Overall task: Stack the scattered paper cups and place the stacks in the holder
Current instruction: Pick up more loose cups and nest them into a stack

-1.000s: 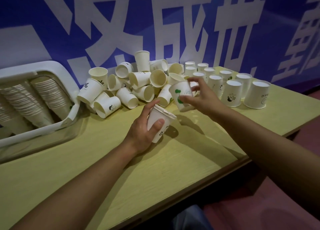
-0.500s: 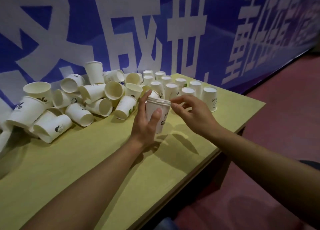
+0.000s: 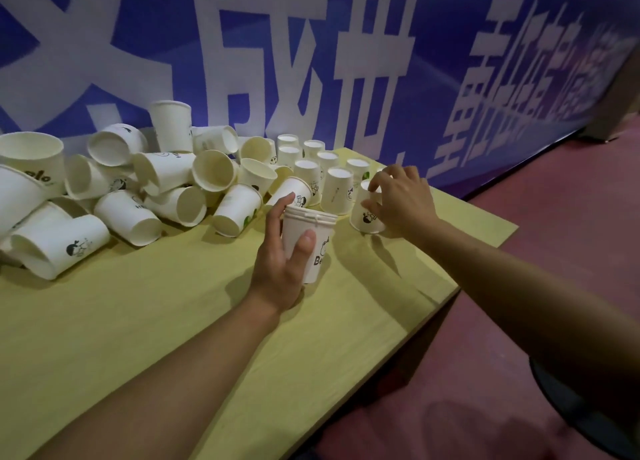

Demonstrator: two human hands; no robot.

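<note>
My left hand [image 3: 282,257] grips a short stack of white paper cups [image 3: 313,238], held upright and mouth up just above the yellow table [image 3: 138,321]. My right hand [image 3: 398,200] curls its fingers round an upside-down cup [image 3: 365,217] at the near end of a group of inverted cups [image 3: 337,189] by the table's right edge. A loose pile of tipped white cups [image 3: 156,189] lies to the left against the banner. The holder is out of view.
A blue banner with large white characters [image 3: 311,61] stands right behind the cups. The table's right edge [image 3: 485,262] drops to a dark red floor [image 3: 519,321]. A dark round object [image 3: 585,414] sits at lower right.
My right hand left the rim of the stack and reached right to an inverted cup. The left hand kept the stack. The view swung right, so the white holder left the picture.
</note>
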